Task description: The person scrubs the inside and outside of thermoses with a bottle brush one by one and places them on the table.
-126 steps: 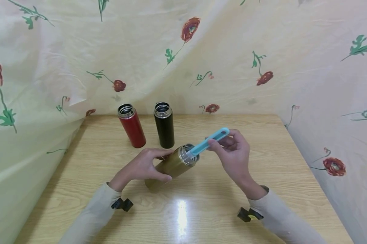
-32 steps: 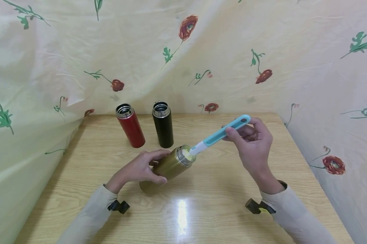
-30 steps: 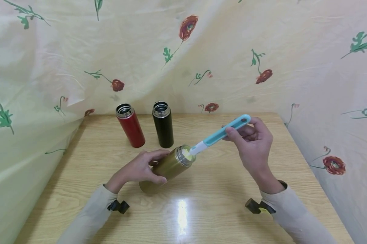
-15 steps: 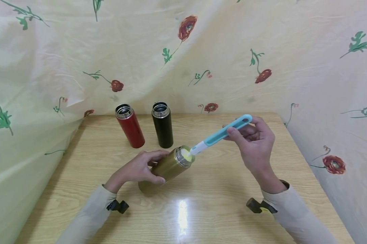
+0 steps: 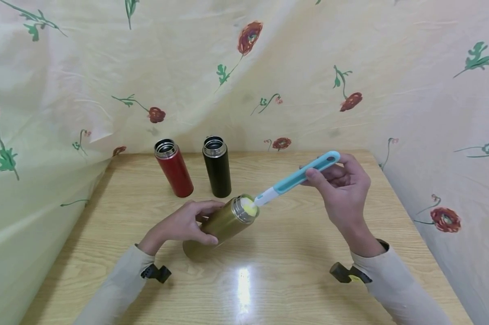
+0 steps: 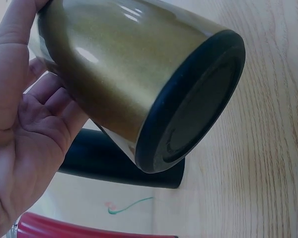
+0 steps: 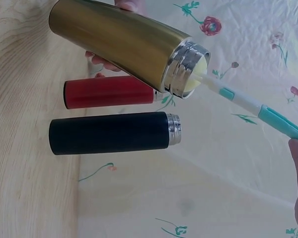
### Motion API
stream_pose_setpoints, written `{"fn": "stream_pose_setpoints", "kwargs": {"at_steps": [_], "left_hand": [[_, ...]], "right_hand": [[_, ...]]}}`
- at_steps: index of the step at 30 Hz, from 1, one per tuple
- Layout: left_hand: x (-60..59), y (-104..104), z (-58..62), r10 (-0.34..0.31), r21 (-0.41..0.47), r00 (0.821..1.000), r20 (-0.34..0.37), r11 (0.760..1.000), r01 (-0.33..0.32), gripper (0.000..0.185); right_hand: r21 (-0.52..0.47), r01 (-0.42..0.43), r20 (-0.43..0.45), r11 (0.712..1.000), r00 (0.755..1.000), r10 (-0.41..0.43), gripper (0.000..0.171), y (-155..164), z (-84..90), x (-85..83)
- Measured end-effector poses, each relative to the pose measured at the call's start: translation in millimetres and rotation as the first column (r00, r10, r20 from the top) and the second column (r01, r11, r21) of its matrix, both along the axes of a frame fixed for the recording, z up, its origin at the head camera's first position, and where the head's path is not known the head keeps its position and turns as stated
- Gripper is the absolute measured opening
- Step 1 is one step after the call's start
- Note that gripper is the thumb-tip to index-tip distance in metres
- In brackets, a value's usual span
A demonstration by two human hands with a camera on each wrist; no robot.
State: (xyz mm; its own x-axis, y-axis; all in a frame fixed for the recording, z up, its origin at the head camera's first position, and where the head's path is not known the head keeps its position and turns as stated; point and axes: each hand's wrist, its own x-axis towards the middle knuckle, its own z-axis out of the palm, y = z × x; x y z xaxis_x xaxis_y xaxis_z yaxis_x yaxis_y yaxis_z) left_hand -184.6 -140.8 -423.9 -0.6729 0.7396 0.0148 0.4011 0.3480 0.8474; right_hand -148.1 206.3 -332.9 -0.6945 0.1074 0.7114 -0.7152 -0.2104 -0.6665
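Observation:
My left hand (image 5: 186, 224) grips the gold vacuum flask (image 5: 224, 224) round its body, tilted, with its steel mouth facing up and right. In the left wrist view, the flask's black base (image 6: 193, 104) appears raised off the table. My right hand (image 5: 347, 198) pinches the blue and white handle of a bottle brush (image 5: 295, 179) between thumb and fingers. The brush's pale yellow sponge head (image 7: 197, 74) fills the flask's mouth, and the rest of it is hidden inside. The white shank slants out of the opening toward my right hand.
A red flask (image 5: 175, 174) and a black flask (image 5: 217, 171) stand lidless behind my left hand on the wooden table (image 5: 293, 280). Flower-printed cloth (image 5: 309, 58) hangs behind the table and along both sides.
Since the earliest frame my right hand has drawn the brush up and right, bringing its sponge to the flask's mouth. Over the last second both hands have shifted only slightly.

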Motion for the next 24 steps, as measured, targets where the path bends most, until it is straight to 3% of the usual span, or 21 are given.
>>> {"fn": "stream_pose_setpoints", "kwargs": {"at_steps": [9, 24], "left_hand": [[-0.7, -2.9, 0.3, -0.028, 0.003, 0.998, 0.049, 1.000, 0.028, 0.075], [-4.0, -3.6, 1.5, -0.058, 0.011, 0.996, 0.073, 0.998, 0.057, 0.074]], "right_hand": [[-0.007, -0.009, -0.019, 1.000, 1.000, 0.009, 0.023, 3.1, 2.3, -0.8], [-0.060, -0.068, -0.032, 0.996, 0.997, 0.066, 0.024, 9.0, 8.5, -3.7]]}}
